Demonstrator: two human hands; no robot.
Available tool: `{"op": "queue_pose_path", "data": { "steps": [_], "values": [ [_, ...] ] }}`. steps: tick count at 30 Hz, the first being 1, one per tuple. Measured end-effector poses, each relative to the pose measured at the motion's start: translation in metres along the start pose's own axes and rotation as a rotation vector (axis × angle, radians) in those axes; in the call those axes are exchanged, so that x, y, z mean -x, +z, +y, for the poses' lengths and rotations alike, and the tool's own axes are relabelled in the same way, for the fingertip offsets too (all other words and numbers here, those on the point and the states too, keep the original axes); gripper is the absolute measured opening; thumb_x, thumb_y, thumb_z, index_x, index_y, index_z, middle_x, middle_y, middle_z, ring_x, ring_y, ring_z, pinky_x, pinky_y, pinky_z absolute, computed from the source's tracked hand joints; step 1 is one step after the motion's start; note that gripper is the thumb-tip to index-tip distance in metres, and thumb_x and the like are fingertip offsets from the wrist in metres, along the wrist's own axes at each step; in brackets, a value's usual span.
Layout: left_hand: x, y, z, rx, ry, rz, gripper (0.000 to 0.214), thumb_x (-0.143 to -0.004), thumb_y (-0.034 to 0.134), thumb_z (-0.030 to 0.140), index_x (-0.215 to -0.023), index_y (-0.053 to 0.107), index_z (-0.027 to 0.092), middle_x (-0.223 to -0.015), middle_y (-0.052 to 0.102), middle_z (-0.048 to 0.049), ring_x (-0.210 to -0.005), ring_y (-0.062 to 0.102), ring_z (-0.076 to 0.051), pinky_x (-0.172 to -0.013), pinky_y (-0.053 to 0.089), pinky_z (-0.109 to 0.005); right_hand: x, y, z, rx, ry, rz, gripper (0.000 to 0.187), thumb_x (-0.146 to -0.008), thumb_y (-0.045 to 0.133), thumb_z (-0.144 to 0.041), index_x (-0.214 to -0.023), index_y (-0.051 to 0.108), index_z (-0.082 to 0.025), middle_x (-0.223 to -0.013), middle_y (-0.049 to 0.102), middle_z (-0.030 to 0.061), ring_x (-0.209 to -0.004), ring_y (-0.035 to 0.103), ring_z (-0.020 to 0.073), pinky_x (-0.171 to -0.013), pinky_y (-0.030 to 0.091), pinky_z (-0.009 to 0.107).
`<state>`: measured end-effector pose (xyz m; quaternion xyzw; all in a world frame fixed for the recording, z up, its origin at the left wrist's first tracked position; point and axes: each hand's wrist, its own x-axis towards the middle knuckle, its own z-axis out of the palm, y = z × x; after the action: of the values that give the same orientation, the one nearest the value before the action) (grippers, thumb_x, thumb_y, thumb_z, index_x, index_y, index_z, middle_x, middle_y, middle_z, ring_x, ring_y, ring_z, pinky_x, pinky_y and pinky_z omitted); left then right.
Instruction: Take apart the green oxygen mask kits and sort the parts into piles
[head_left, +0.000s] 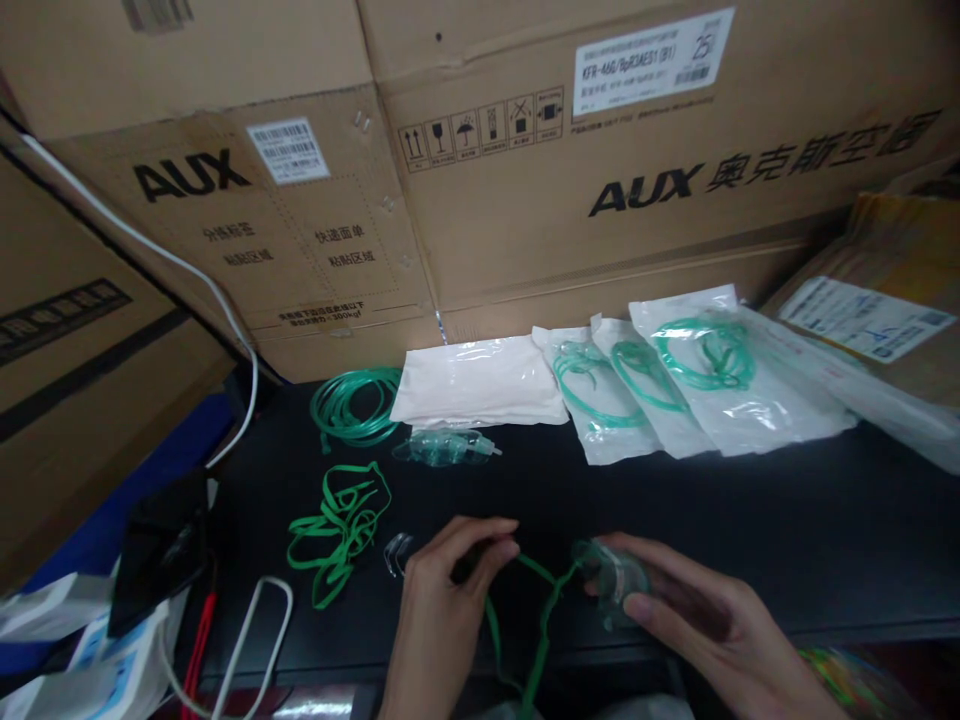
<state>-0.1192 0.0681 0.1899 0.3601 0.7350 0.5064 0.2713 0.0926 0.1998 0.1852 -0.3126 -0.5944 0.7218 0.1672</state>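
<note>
My left hand (450, 590) pinches the green strap (545, 622) between thumb and fingertips. The strap runs rightward to the clear mask (630, 578), clamped in my right hand (705, 610). Expect a light, flexible, slightly slick mask: hold its rim without crushing. The strap should be limp: grip near its end.

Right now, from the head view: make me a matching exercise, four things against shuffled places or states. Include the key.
Things
1. Left hand
2. Right hand
3. Loose tubing coil
4. Tangled green straps

Places or states
A. At the left edge of the white packet
B. Holding a clear, green-tinted mask
C. On the black tabletop, nearer the person than the coil
D. Pinching a green strap

Pairs: 1-D, 2-B, 3-A, 4-C
</note>
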Motion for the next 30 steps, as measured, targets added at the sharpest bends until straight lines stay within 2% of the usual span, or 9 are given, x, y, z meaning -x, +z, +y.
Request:
{"op": "queue_pose_path", "data": {
  "steps": [2,4,7,11,13,15,19,23,30],
  "values": [
    [-0.005,0.005,0.003,0.025,0.021,0.077,0.013,-0.091,0.075,0.027,-0.098,0.083,0.034,-0.093,0.078,0.0036,-0.09,0.073,-0.015,-0.08,0.051,-0.021,0.0,0.003,-0.001,-0.009,0.005,-0.05,0.03,-0.09,0.08,-0.043,-0.12,0.08,-0.04,-0.125,0.08,-0.0001,-0.114,0.076,0.0228,-0.097,0.058,0.021],
    [-0.007,0.012,0.008,0.051,0.034,0.059,0.013,-0.091,0.074,0.026,-0.097,0.083,0.034,-0.093,0.079,0.0039,-0.09,0.074,-0.015,-0.081,0.052,-0.021,0.001,0.006,-0.004,-0.009,0.012,-0.072,0.031,-0.09,0.079,-0.043,-0.12,0.08,-0.039,-0.125,0.08,0.0005,-0.115,0.075,0.0229,-0.096,0.058,0.021],
    [-0.007,0.022,0.012,0.057,0.04,0.029,0.015,-0.09,0.074,0.024,-0.096,0.084,0.033,-0.094,0.081,0.0038,-0.091,0.075,-0.016,-0.082,0.054,-0.022,0.002,0.009,-0.008,-0.008,0.026,-0.059,0.028,-0.09,0.08,-0.043,-0.117,0.081,-0.038,-0.125,0.08,0.0003,-0.118,0.073,0.0228,-0.1,0.055,0.021],
    [-0.007,0.025,0.012,0.0,0.017,0.131,0.012,-0.086,0.076,0.027,-0.094,0.084,0.031,-0.094,0.083,0.0018,-0.09,0.078,-0.019,-0.082,0.059,-0.025,0.005,0.011,-0.01,-0.025,0.011,-0.018,0.027,-0.09,0.079,-0.042,-0.117,0.081,-0.038,-0.12,0.082,0.0007,-0.113,0.076,0.0222,-0.096,0.058,0.021],
    [-0.007,0.024,0.015,0.021,-0.029,0.099,0.012,-0.086,0.075,0.029,-0.094,0.085,0.03,-0.095,0.084,0.0013,-0.09,0.079,-0.02,-0.082,0.061,-0.026,0.004,0.012,-0.009,-0.031,-0.002,-0.028,0.028,-0.089,0.08,-0.041,-0.117,0.082,-0.038,-0.119,0.082,0.0012,-0.111,0.076,0.023,-0.095,0.059,0.022],
    [-0.005,0.024,0.02,0.097,-0.085,-0.002,0.015,-0.09,0.072,0.031,-0.097,0.085,0.029,-0.095,0.085,0.0007,-0.091,0.08,-0.021,-0.082,0.062,-0.026,0.001,0.013,-0.007,-0.031,-0.005,-0.031,0.029,-0.088,0.081,-0.04,-0.116,0.082,-0.036,-0.119,0.082,0.0023,-0.112,0.076,0.0244,-0.097,0.058,0.025],
    [0.001,0.026,0.026,0.289,-0.152,-0.15,0.018,-0.09,0.073,0.03,-0.102,0.085,0.026,-0.103,0.086,-0.0021,-0.097,0.081,-0.022,-0.086,0.064,-0.026,-0.005,0.013,-0.003,0.002,0.0,0.078,0.035,-0.089,0.079,-0.044,-0.122,0.08,-0.03,-0.125,0.08,0.0059,-0.12,0.073,0.0281,-0.106,0.055,0.034],
    [0.005,0.03,0.021,0.36,-0.145,-0.142,0.022,-0.081,0.08,0.02,-0.101,0.085,0.027,-0.103,0.086,-0.0005,-0.098,0.081,-0.022,-0.09,0.064,-0.026,-0.006,0.012,-0.002,0.038,-0.011,0.085,0.038,-0.087,0.08,-0.047,-0.12,0.081,-0.028,-0.125,0.08,0.008,-0.121,0.072,0.0305,-0.106,0.056,0.037],
    [0.006,0.031,0.018,0.147,-0.047,-0.119,0.021,-0.091,0.071,0.019,-0.104,0.084,0.029,-0.105,0.085,0.0019,-0.095,0.081,-0.018,-0.087,0.064,-0.021,-0.007,0.016,-0.007,0.106,-0.046,0.144,0.039,-0.08,0.085,-0.047,-0.113,0.084,-0.026,-0.111,0.084,0.0089,-0.106,0.079,0.0316,-0.095,0.062,0.038]
  ]
}}
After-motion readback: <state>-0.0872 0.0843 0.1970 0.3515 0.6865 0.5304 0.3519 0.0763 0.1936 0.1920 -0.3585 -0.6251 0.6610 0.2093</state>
